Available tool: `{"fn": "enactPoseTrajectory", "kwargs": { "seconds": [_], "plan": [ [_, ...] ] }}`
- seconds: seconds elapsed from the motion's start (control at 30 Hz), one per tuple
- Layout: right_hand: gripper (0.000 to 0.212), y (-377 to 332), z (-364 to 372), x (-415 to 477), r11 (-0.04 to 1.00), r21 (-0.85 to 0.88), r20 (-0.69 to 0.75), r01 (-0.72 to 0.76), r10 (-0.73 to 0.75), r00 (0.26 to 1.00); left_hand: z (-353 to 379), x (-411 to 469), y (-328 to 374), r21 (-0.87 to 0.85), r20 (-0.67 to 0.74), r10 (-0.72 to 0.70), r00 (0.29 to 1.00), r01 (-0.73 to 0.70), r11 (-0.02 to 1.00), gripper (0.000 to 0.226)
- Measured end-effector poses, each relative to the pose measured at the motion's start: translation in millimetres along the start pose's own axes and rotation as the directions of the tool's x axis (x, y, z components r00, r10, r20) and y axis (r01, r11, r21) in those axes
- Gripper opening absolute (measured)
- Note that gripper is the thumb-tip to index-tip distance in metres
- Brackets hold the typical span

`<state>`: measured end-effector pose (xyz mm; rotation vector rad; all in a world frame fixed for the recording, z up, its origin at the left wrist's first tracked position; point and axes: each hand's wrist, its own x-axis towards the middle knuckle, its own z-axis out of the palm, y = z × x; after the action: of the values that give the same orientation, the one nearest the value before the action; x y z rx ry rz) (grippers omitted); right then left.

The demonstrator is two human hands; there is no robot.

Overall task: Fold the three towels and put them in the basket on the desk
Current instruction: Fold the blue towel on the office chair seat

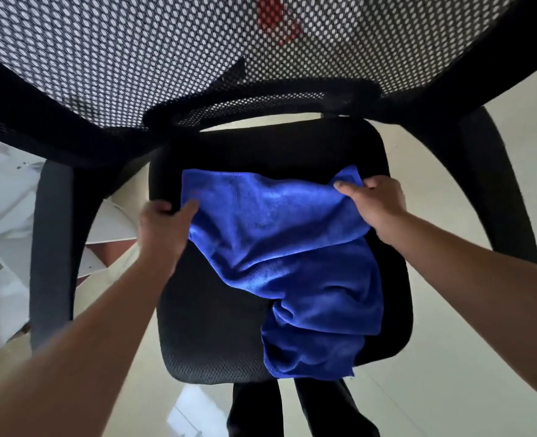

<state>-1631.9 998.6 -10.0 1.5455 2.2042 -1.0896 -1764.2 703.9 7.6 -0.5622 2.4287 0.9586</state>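
towel: blue towel [280, 247] on the chair seat [210, 326], bunched near-right
hands: left hand [161, 225] and right hand [376, 205] each pinching a far corner
risk: crumpled near end could drag, fold crooked, or slide off

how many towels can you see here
1: a blue towel lies on the chair seat, its far edge gripped by the left hand and right hand. Others may be hidden or out of view.

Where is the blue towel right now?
In the head view, the blue towel lies on the black office chair seat, toward its right side, with the left hand and right hand pinching its far corners.
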Motion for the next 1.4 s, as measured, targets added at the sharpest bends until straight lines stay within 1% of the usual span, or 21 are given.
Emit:
{"fn": "enactPoseTrajectory", "kwargs": {
  "seconds": [0.07,0.13,0.23,0.33,0.4,0.43,0.53,0.6,0.63,0.7,0.77,0.87,0.93,1.0,1.1,1.13,1.2,1.27,1.3,1.33,1.4],
  "plan": [
    [0.042,-8,1,9,0.999,-0.008,0.015,0.035,-0.035,0.999,8,18,18,-0.016,0.056,0.071,0.996,-0.071,0.997,0.040],
    [0.028,-14,-4,17,0.998,0.009,-0.067,0.064,-0.064,0.996,15,28,30,0.011,0.123,0.119,0.985,-0.121,0.993,0.018],
    [0.025,-22,-19,23,0.993,0.086,-0.234,0.080,-0.058,0.971,15,42,39,-0.078,0.067,0.087,0.994,-0.081,0.994,0.028],
    [0.029,-27,-22,31,0.986,0.148,-0.239,0.083,-0.045,0.970,11,50,47,-0.237,0.019,0.034,0.999,-0.028,0.971,0.026],
    [0.033,-27,-22,26,0.973,0.228,-0.216,0.046,0.004,0.976,9,46,41,-0.268,-0.008,0.000,1.000,-0.002,0.963,0.029],
    [0.035,-22,-20,22,0.966,0.259,-0.202,0.024,0.030,0.979,10,40,34,-0.263,-0.013,-0.034,0.999,0.029,0.964,0.033],
    [0.040,13,-14,-12,0.978,0.194,-0.151,-0.073,0.103,0.983,11,-1,-1,-0.217,0.019,-0.208,0.978,0.207,0.954,0.038],
    [0.047,39,-9,-47,0.970,0.192,-0.045,-0.152,0.164,0.985,19,-44,-19,-0.273,0.131,-0.328,0.936,0.352,0.895,0.036],
    [0.046,50,-6,-65,0.972,0.154,0.031,-0.180,0.177,0.984,26,-64,-23,-0.265,0.209,-0.356,0.911,0.404,0.876,0.036],
    [0.041,72,3,-94,0.982,0.038,0.160,-0.185,0.176,0.971,42,-93,-25,-0.239,0.344,-0.342,0.874,0.434,0.869,0.031],
    [0.041,90,11,-111,0.982,0.005,0.193,-0.191,0.187,0.963,54,-98,-22,-0.260,0.382,-0.310,0.870,0.423,0.868,0.023],
    [0.033,100,9,-113,0.968,0.143,0.102,-0.204,0.191,0.976,63,-92,-14,-0.309,0.254,-0.224,0.941,0.299,0.903,0.029],
    [0.023,100,3,-107,0.935,0.287,0.025,-0.209,0.210,0.977,64,-93,-4,-0.359,0.225,-0.166,0.960,0.240,0.902,0.038],
    [0.018,97,-2,-102,0.898,0.393,0.000,-0.197,0.214,0.977,62,-93,5,-0.427,0.267,-0.148,0.952,0.255,0.868,0.032],
    [0.019,89,-8,-97,0.892,0.420,-0.003,-0.165,0.184,0.983,57,-86,11,-0.530,0.388,-0.153,0.909,0.355,0.770,0.020],
    [0.019,85,-9,-94,0.903,0.407,-0.018,-0.139,0.161,0.987,53,-84,9,-0.522,0.393,-0.128,0.911,0.335,0.784,0.015],
    [0.017,81,-13,-90,0.922,0.377,-0.059,-0.089,0.119,0.991,44,-78,0,-0.398,0.338,-0.052,0.940,0.193,0.897,0.026],
    [0.018,85,-15,-87,0.944,0.322,-0.070,-0.077,0.105,0.992,30,-73,-18,-0.155,0.220,0.089,0.971,-0.055,0.986,0.042],
    [0.019,90,-14,-85,0.958,0.271,-0.058,-0.090,0.109,0.992,23,-70,-30,-0.013,0.156,0.149,0.976,-0.148,0.989,0.039],
    [0.022,98,-13,-85,0.973,0.201,-0.023,-0.115,0.122,0.992,16,-69,-40,0.095,0.115,0.181,0.977,-0.192,0.977,0.032],
    [0.033,111,-9,-91,0.986,0.041,0.081,-0.160,0.156,0.984,4,-72,-57,0.221,0.077,0.128,0.989,-0.142,0.965,0.030]
  ]
}}
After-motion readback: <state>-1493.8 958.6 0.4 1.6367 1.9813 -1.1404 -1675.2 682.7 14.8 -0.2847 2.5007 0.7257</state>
